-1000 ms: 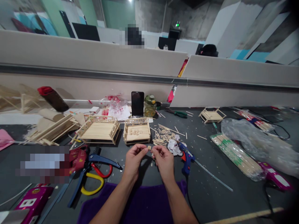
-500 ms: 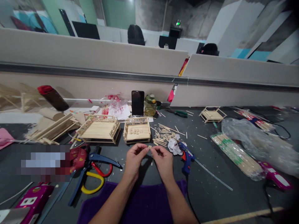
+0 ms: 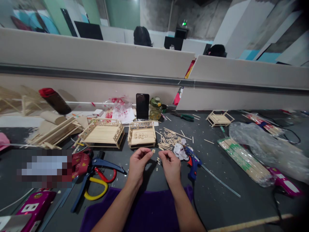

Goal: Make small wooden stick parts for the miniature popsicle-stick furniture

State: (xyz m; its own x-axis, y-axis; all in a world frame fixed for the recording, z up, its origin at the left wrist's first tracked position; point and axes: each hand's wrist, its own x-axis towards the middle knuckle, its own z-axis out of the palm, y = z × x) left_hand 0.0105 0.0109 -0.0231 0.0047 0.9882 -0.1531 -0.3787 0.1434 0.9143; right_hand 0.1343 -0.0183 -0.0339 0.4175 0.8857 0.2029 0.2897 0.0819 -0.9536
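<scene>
My left hand [image 3: 137,164] pinches a small piece of wooden stick [image 3: 153,151] between thumb and forefinger. A little to its right, my right hand [image 3: 171,166] has its thumb and forefinger pressed together; whether anything is in them is too small to see. Several short stick pieces [image 3: 158,159] show between the hands, above the dark table. Beyond my fingers stands a small stick-built bed frame [image 3: 142,139] with tiny wooden bits on its top. A heap of cut sticks [image 3: 170,140] lies just past my right hand.
To the right are a blue glue gun [image 3: 193,166], crumpled tissue [image 3: 180,151] and bagged sticks [image 3: 243,159]. Cutters [image 3: 84,187] and scissors [image 3: 98,190] lie left. A larger stick frame [image 3: 101,133], a phone [image 3: 142,106] and a jar [image 3: 155,109] stand behind.
My hands have moved apart, the right one shifting slightly right. The small wooden piece stays in my left fingers, and more short pieces now show below, between the hands.
</scene>
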